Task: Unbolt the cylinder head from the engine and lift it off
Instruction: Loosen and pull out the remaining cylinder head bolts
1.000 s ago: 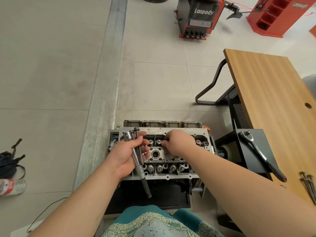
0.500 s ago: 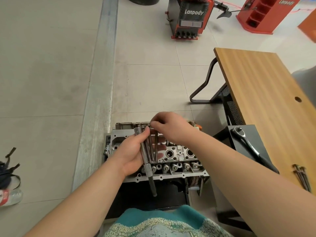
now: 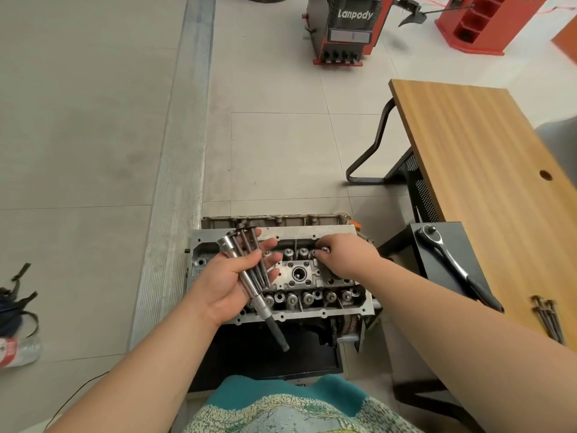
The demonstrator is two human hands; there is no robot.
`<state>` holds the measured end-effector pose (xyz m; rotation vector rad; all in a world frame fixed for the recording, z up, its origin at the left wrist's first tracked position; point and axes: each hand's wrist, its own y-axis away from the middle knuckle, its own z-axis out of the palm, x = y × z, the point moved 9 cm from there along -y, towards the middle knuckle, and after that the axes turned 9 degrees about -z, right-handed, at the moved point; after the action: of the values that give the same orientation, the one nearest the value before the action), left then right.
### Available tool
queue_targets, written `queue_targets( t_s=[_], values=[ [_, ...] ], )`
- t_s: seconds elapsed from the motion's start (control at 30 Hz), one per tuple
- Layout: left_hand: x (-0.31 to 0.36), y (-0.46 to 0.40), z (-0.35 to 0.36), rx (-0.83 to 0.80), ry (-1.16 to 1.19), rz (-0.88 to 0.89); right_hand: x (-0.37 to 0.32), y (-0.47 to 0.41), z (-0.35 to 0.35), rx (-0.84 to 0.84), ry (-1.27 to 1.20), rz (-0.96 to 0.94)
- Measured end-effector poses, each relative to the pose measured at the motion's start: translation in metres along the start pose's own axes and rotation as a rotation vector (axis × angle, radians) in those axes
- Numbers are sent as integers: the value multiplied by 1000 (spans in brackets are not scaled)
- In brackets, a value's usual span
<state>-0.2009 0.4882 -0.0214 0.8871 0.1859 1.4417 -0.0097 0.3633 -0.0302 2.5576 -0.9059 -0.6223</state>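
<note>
The grey aluminium cylinder head [image 3: 299, 276] sits on the engine on a black stand in front of me, valve springs and bolt holes facing up. My left hand [image 3: 228, 282] hovers over its left half and holds a long socket extension [image 3: 249, 285] together with a few long head bolts [image 3: 249, 245], heads pointing away from me. My right hand [image 3: 346, 254] reaches onto the far row of the head, and its fingertips pinch the head of a bolt [image 3: 323, 250] there.
A ratchet wrench [image 3: 452, 260] lies on a black stand to the right. Beside it runs a wooden table [image 3: 487, 170] with more loose bolts [image 3: 546, 317] near its front edge. Red shop machines [image 3: 346, 26] stand far back; a bag and bottle [image 3: 15, 326] lie at left.
My right hand put a bolt into my left hand's bundle, then moved right and down onto the far row of the head. My left hand stayed over the head's left half with the tool.
</note>
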Motion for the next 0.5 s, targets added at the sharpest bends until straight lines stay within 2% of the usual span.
queue_targets(
  t_s=[0.1,0.27,0.37,0.5],
  values=[
    [-3,0,-4,35,-8,2,-12,-10,5,-44,113,-79],
    [-4,0,-1,62,-19,8,-26,-12,-8,-52,27,-77],
    [1,0,3,86,-59,31,-38,4,-51,52,-27,-119],
    [6,-6,15,149,-164,41,-39,34,-122,292,-363,-160]
  ],
)
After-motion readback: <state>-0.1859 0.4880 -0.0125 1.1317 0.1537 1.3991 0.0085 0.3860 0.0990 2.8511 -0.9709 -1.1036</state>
